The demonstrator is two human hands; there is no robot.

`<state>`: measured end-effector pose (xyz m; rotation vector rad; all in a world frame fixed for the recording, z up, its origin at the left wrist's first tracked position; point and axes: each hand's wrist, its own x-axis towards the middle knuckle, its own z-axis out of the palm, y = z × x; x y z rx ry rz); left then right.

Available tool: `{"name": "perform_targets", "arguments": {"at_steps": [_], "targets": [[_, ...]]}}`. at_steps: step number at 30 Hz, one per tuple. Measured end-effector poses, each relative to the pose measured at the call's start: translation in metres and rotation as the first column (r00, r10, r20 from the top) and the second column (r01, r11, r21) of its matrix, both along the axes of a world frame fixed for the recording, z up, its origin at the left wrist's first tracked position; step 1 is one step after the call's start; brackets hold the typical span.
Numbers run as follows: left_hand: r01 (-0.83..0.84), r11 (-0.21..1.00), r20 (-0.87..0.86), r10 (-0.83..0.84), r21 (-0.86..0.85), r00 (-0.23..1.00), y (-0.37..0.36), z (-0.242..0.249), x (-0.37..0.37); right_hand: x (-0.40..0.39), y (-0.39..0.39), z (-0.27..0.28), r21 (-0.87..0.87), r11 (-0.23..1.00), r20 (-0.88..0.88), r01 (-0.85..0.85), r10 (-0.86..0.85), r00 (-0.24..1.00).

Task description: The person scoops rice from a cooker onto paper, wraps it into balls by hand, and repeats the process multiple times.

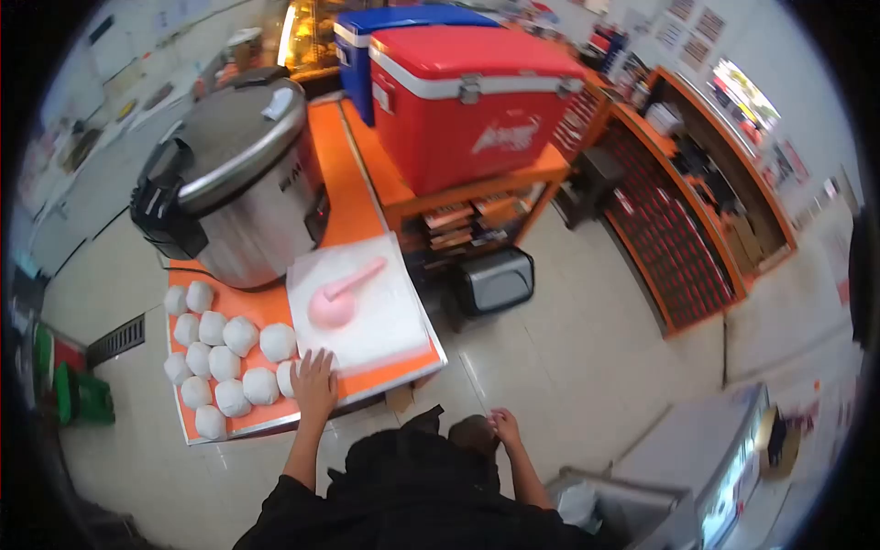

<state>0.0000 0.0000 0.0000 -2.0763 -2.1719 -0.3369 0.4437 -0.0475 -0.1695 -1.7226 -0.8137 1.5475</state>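
Observation:
My left hand (316, 378) rests at the near edge of the orange-topped table (367, 371), with its fingers stretched out and apart. Its fingertips lie beside, and seem to touch, a white-wrapped ball (286, 379) that the hand partly covers. Several similar white balls (240, 335) sit in loose rows to the left. Just beyond the hand, a pink scoop (332, 307) with a handle lies on a stack of white paper sheets (385, 335). My right hand (504, 425) hangs near my body, away from the table, its fingers loosely curled but apart, with no held object visible.
A large steel pot with a lid (243, 211) stands behind the balls. A red cooler box (477, 110) and a blue one (353, 60) are on the adjoining table. Below stands a grey bin (495, 280). An orange shelf unit (678, 247) is at right.

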Motion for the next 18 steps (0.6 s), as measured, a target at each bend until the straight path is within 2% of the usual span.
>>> {"name": "perform_targets", "arguments": {"at_steps": [2, 3, 4, 5, 6, 7, 9, 11, 14, 15, 16, 17, 18], "targets": [[-0.023, 0.991, 0.135, 0.041, -0.132, 0.99, -0.028, 0.009, -0.031, -0.025, 0.018, 0.019, 0.028, 0.996, -0.019, -0.085, 0.085, 0.996], [-0.073, 0.991, 0.241, 0.098, -0.108, 0.965, 0.044, -0.004, 0.045, 0.071, 0.114, 0.061, 0.023, 0.993, 0.167, -0.119, 0.114, 0.979], [-0.299, 0.95, 0.256, 0.27, 0.084, 0.928, 0.044, 0.007, 0.039, 0.06, 0.139, 0.066, -0.012, 0.988, 0.222, -0.155, 0.154, 0.963], [-0.503, 0.825, 0.282, 0.433, 0.259, 0.856, 0.036, 0.019, 0.035, 0.045, 0.161, 0.057, -0.042, 0.971, 0.196, -0.235, 0.239, 0.951], [-0.696, 0.681, 0.198, 0.667, 0.229, 0.718, 0.038, 0.038, 0.041, 0.039, 0.185, 0.041, 0.073, 0.935, 0.25, -0.347, 0.32, 0.914], [-0.755, 0.619, 0.191, 0.732, 0.217, 0.655, 0.039, 0.036, 0.041, 0.036, 0.218, 0.032, 0.205, 0.867, 0.314, -0.454, 0.381, 0.87], [-0.828, 0.546, 0.185, 0.807, 0.128, 0.561, 0.044, 0.02, 0.041, 0.018, 0.282, 0.062, 0.233, 0.792, 0.289, -0.564, 0.497, 0.818], [-0.869, 0.476, 0.22, 0.841, 0.135, 0.494, 0.052, 0.011, 0.039, -0.019, 0.344, 0.09, 0.498, 0.524, 0.445, -0.69, 0.528, 0.723], [-0.895, 0.432, 0.266, 0.855, 0.113, 0.446, 0.055, 0.013, 0.036, -0.126, 0.391, 0.237, 0.695, 0.068, 0.559, -0.716, 0.575, 0.597], [-0.898, 0.432, 0.292, 0.851, 0.079, 0.435, 0.057, 0.012, 0.04, -0.159, 0.403, 0.276, 0.735, -0.086, 0.574, -0.673, 0.607, 0.549], [-0.915, 0.394, 0.298, 0.867, 0.082, 0.4, 0.059, 0.011, 0.043, -0.195, 0.407, 0.32, 0.771, -0.187, 0.566, -0.609, 0.639, 0.52], [-0.912, 0.402, 0.315, 0.858, 0.08, 0.405, 0.059, 0.012, 0.043, -0.232, 0.409, 0.355, 0.807, -0.348, 0.582, -0.477, 0.605, 0.544], [-0.908, 0.411, 0.328, 0.849, 0.08, 0.413, 0.058, 0.013, 0.042, -0.27, 0.409, 0.389, 0.828, -0.456, 0.559, -0.326, 0.628, 0.541]]}}
